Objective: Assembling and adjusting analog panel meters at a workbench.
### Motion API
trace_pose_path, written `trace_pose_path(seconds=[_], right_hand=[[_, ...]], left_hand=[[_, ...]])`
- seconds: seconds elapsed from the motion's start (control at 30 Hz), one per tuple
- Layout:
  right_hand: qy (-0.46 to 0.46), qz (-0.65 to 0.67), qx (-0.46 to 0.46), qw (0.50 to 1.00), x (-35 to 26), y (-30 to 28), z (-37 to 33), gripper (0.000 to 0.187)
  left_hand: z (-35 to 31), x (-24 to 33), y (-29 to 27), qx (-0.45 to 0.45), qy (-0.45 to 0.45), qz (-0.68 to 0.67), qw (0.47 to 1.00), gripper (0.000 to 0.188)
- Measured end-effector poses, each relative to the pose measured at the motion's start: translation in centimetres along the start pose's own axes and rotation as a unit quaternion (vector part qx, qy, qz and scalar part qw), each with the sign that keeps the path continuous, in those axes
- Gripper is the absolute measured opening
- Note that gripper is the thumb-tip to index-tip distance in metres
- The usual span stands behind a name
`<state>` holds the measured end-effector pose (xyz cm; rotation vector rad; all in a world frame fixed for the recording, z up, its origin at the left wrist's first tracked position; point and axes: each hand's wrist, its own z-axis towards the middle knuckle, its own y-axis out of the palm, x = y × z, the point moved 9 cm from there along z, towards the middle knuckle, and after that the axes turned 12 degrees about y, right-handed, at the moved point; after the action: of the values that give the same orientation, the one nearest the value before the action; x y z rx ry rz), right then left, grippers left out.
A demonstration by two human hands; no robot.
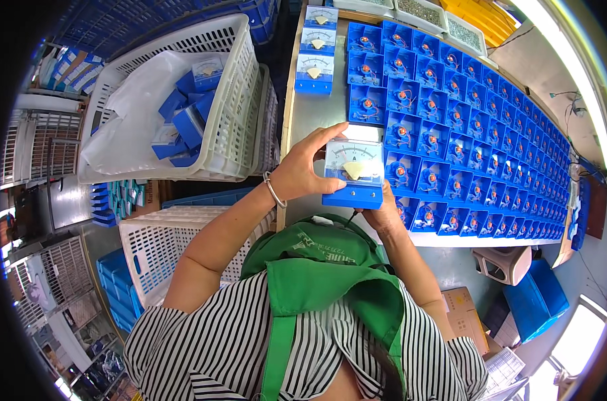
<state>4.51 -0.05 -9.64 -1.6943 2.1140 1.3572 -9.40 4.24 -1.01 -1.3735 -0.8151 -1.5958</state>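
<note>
A blue-based meter point(354, 167) is held above the near edge of the bench point(309, 113), its dial turned up toward the head. It is grasped by the left hand point(303, 170), with the thumb on the front and the fingers along the left side. Its lower right corner is met by the right hand point(385, 212) — whether that hand is closed around it cannot be told. The step in hand is judged to be the handling, perhaps the checking, of this one unit; a steady, level hold seems called for by the next move.

The meter's underside and most of the right fingers are hidden. Wiring in the farther blue housings point(398, 170) is too small to be made out, and the needle cannot be read. The crate point(240, 87) is partly covered inside by white sheeting point(139, 100).
</note>
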Motion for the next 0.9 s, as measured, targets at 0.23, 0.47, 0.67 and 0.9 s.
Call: trace_pose_path(seconds=[0.23, 0.47, 0.67, 0.9], right_hand=[[-0.073, 0.004, 0.024, 0.997, 0.3, -0.7, -0.5, 0.006], [-0.078, -0.017, 0.052, 0.995, 0.8, -1.2, -0.5, 0.012], [-0.072, -0.047, 0.055, 0.995, 0.9, -0.8, -0.6, 0.011], [-0.160, -0.395, 0.162, 0.890, -5.7, -2.3, -2.1, 0.021]], left_hand=[[-0.2, -0.3, 0.4, 0.009, -0.011, -0.018, 1.000, 0.094], [-0.4, -0.7, 0.4, 0.011, -0.007, -0.013, 1.000, 0.094], [-0.5, -1.0, 0.3, 0.012, -0.011, -0.014, 1.000, 0.093], [-0.9, -1.0, -1.3, 0.014, 0.077, 0.187, 0.979, 0.090]])
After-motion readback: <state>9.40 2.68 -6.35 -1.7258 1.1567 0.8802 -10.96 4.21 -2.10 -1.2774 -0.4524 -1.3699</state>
